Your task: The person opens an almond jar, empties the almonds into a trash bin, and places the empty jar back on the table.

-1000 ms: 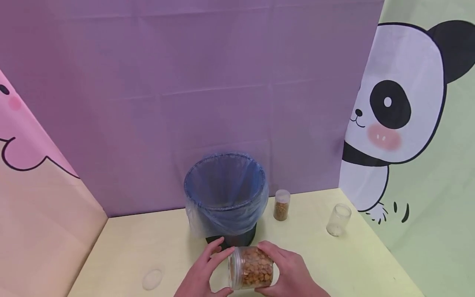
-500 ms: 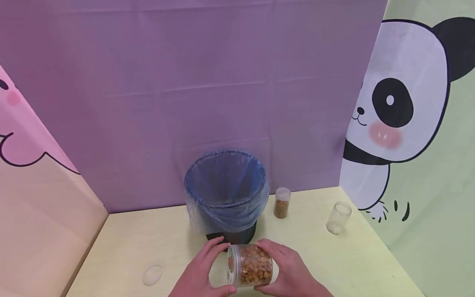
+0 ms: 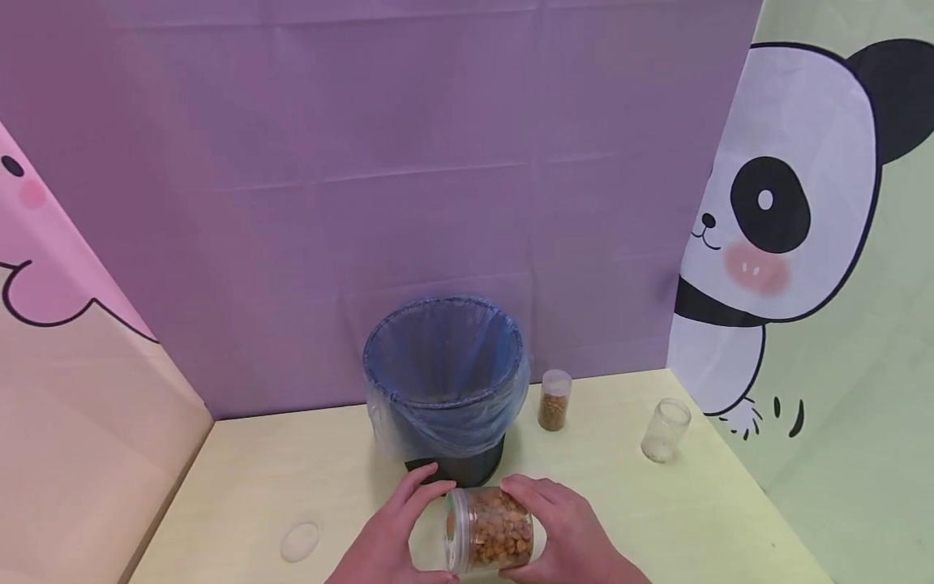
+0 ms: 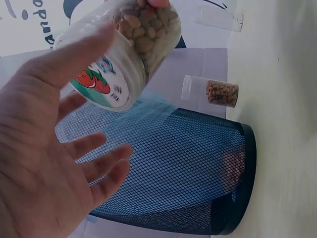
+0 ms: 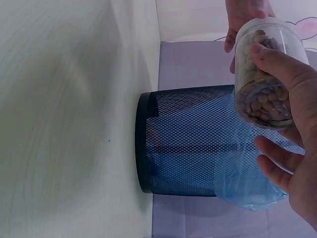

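Observation:
A clear screw-top jar (image 3: 502, 531) of brown, almond-like nuts lies tilted on its side in the air, in front of the bin. My right hand (image 3: 565, 531) grips its base end, thumb below and fingers above in the head view. At the other end, thumb and index finger of my left hand (image 3: 394, 531) pinch the rim of the lid (image 4: 106, 87), which bears a strawberry picture. The other left fingers are bent loosely, off the jar. In the right wrist view, the right thumb presses the wall of the jar (image 5: 262, 89).
A mesh bin (image 4: 188, 168) with a blue bag (image 3: 445, 422) stands behind the hands. Right of it are a small jar (image 3: 554, 401) partly filled with brown pieces and an uncovered clear jar (image 3: 666, 431). A clear disc (image 3: 299, 542) lies at the left. Purple cloth (image 3: 438, 162) hangs behind.
The lid's printed face has turned somewhat towards the head camera since a second ago. The left hand has shifted slightly left, and the jar hangs a little lower than half a second ago.

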{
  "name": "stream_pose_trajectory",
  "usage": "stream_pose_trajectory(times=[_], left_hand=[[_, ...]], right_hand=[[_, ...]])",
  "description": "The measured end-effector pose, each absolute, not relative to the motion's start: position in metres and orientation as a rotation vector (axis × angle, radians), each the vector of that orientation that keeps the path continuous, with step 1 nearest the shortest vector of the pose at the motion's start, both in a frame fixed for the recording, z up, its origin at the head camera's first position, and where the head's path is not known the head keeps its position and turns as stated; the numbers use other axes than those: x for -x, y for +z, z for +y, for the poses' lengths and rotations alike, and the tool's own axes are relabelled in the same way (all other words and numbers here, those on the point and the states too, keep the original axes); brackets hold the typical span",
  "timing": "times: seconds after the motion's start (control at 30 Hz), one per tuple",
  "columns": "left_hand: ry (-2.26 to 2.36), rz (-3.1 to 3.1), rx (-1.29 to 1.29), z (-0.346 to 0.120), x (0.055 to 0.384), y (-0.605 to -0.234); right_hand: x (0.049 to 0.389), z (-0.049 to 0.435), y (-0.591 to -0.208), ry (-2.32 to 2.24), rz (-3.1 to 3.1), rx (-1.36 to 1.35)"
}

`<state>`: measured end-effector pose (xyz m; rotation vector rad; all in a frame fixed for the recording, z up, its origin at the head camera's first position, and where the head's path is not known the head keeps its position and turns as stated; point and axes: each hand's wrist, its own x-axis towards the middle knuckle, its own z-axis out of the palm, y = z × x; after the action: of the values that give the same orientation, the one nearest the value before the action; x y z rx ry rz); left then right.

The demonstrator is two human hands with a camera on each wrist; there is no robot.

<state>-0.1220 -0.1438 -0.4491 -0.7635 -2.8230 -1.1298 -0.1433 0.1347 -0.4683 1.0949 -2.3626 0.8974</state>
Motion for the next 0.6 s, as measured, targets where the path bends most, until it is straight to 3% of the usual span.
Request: stream_pose_trajectory(times=[0.37,0.6], left_hand=[[-0.934,-3.021,0.589,-0.140,0.124,-0.450],[-0.882,-2.803,0.716,-0.145,0.122,-0.455]], right_hand=[[0.144,0.135,-0.473,0.860,-2.387,-1.084],[0.146,0.134,-0.478,0.899,-2.323,-1.090]])
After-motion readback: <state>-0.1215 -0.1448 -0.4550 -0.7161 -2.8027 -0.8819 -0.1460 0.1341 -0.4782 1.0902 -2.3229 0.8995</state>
